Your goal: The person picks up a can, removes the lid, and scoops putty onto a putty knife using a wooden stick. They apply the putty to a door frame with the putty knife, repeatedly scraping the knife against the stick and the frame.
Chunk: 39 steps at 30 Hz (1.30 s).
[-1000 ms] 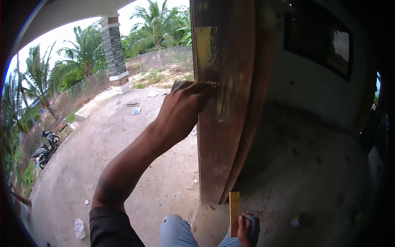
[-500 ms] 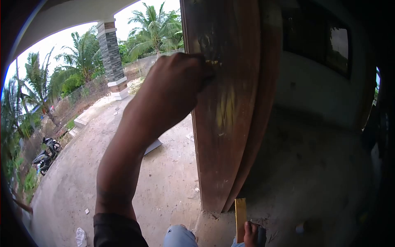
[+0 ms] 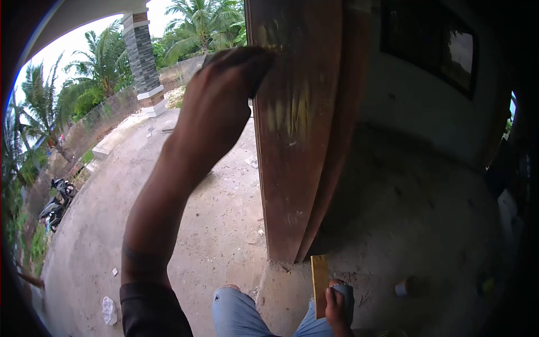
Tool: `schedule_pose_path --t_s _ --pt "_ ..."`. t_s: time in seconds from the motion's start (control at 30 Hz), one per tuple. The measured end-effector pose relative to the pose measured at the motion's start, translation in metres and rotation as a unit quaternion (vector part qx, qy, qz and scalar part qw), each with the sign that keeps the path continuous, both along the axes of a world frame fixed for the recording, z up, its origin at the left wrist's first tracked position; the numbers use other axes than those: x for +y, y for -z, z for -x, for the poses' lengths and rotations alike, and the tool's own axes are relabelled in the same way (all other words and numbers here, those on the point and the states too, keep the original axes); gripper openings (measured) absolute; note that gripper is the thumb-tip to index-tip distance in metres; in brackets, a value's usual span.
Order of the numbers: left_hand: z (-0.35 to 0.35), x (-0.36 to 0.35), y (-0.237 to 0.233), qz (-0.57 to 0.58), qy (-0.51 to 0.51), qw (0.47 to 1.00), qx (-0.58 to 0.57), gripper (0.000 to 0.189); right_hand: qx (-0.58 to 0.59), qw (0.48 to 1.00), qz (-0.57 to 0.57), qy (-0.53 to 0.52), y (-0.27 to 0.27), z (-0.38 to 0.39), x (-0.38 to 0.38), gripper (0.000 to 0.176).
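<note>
Centre frame: a wooden board (image 3: 292,180) stands upright with its foot on the concrete floor (image 3: 208,224). A plank (image 3: 342,140) leans close behind it, and a grey wall (image 3: 415,118) lies to the right of both. Yellow streaks (image 3: 289,115) mark the board's upper face.

Upper centre: the left hand (image 3: 219,106) has its fingers curled shut around what looks like a dark blade (image 3: 236,53). The view is poor here, as the knuckles hide most of it. Its edge is pressed to the board's left edge, near the streaks.

Bottom centre: the right hand (image 3: 336,308) has its fingers closed on a yellow strip (image 3: 319,281), held upright just beside the board's foot.

Judgement: the step in hand is spreading yellow filler over the board face. The next stroke calls for a flat blade, even pressure and a steady board, since the board seems only propped.

Room: the floor is wide open to the left, while the plank and wall crowd in on the right. A small can (image 3: 401,287) sits on the floor at lower right, well apart from both hands.
</note>
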<state>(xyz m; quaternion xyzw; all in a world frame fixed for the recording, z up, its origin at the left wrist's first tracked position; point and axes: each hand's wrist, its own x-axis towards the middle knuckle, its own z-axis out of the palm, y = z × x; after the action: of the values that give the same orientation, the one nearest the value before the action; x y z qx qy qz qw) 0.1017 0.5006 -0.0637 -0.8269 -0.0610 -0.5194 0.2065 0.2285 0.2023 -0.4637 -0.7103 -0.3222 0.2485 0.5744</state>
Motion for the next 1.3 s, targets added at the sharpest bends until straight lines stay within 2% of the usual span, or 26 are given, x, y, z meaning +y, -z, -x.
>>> schedule_pose_path --t_s 0.03,0.07,0.1,0.2,0.27,0.3,0.33,0.37,0.43,0.5,0.53,0.57,0.63,0.67,0.73,0.77,0.83,0.9,0.93,0.97,1.0,1.1,1.23,1.3 --pt "-0.004 0.009 -0.033 -0.039 -0.027 0.999 -0.008 0.060 -0.002 1.000 0.000 0.004 0.004 -0.001 0.000 0.040" --pt "-0.007 0.028 -0.062 -0.033 -0.087 0.995 -0.018 0.062 -0.005 1.000 -0.002 0.007 0.006 -0.002 0.001 0.040" --pt "-0.013 0.006 -0.090 0.000 -0.092 0.996 -0.004 0.049 -0.008 1.000 -0.003 0.009 0.007 -0.003 0.002 0.040" --pt "-0.007 -0.001 -0.078 -0.007 -0.100 0.992 0.079 0.050 -0.016 1.000 -0.010 0.022 0.012 -0.007 0.004 0.039" --pt "-0.009 0.025 -0.040 0.080 -0.086 0.984 0.133 0.060 -0.018 0.997 0.068 0.039 0.007 -0.014 0.004 0.038" --pt "-0.010 0.013 -0.001 0.063 -0.049 0.991 0.111 0.058 -0.015 0.993 0.109 0.047 0.007 -0.014 0.001 0.040" --pt "-0.016 0.013 0.039 0.099 -0.012 0.989 0.112 0.027 0.013 0.997 0.077 0.026 0.019 -0.019 0.001 0.040" --pt "-0.020 0.010 0.084 0.129 0.016 0.988 0.087 0.032 -0.003 0.998 0.051 0.024 0.015 -0.019 0.004 0.038" --pt "-0.017 0.001 0.155 0.096 -0.079 0.987 0.106 0.038 -0.029 0.999 0.000 0.025 -0.002 -0.014 0.011 0.039" --pt "-0.012 -0.014 0.182 0.147 -0.065 0.975 0.152 0.039 0.003 1.000 -0.006 0.020 -0.002 -0.009 0.008 0.039" --pt "-0.008 -0.010 0.179 0.214 -0.020 0.963 0.163 0.041 0.013 1.000 -0.007 0.017 -0.002 -0.010 0.003 0.040" --pt "-0.007 -0.013 0.154 0.167 -0.031 0.974 0.148 0.045 0.003 1.000 -0.002 0.017 -0.002 -0.011 -0.001 0.040" --pt "-0.013 -0.021 0.074 0.099 -0.002 0.992 0.073 0.048 -0.014 1.000 0.003 0.016 -0.002 -0.009 -0.002 0.040" --pt "-0.019 -0.017 0.035 0.031 0.012 0.999 0.035 0.052 0.005 1.000 0.004 0.008 -0.004 -0.008 -0.002 0.040" --pt "-0.029 -0.007 -0.015 -0.029 -0.026 0.999 0.025 0.055 -0.004 1.000 0.012 0.023 -0.012 -0.004 0.001 0.041" --pt "-0.045 0.002 -0.026 0.062 0.029 0.997 0.023 0.020 -0.009 0.999 0.017 0.028 -0.013 -0.004 0.002 0.041" --pt "-0.041 0.006 0.004 -0.057 0.062 0.996 0.038 0.019 -0.010 0.999 0.017 0.037 0.001 -0.010 0.002 0.040" --pt "-0.047 -0.010 0.069 0.059 0.018 0.996 0.068 0.026 -0.004 0.999 0.016 0.033 0.011 -0.012 0.005 0.040" --pt "-0.052 -0.016 0.110 0.095 -0.018 0.991 0.089 0.037 -0.002 0.999 0.019 0.025 0.011 -0.018 0.010 0.040" --pt "-0.050 -0.021 0.184 0.082 -0.096 0.985 0.116 0.039 0.001 0.999 0.027 0.017 0.010 -0.017 0.001 0.040" --pt "-0.047 -0.030 0.193 0.123 -0.075 0.981 0.134 0.039 -0.019 0.999 0.030 0.023 0.002 -0.015 0.002 0.040" --pt "-0.040 -0.027 0.138 0.117 -0.023 0.983 0.138 0.044 0.001 0.999 -0.004 0.032 0.000 -0.010 0.000 0.040" --pt "-0.053 -0.003 0.004 -0.060 0.030 0.997 0.036 0.033 0.026 1.000 -0.005 0.006 0.006 -0.014 -0.001 0.039" --pt "-0.063 -0.037 -0.014 0.059 -0.020 0.997 0.048 0.040 0.030 0.999 -0.007 0.011 0.009 -0.016 0.001 0.039"
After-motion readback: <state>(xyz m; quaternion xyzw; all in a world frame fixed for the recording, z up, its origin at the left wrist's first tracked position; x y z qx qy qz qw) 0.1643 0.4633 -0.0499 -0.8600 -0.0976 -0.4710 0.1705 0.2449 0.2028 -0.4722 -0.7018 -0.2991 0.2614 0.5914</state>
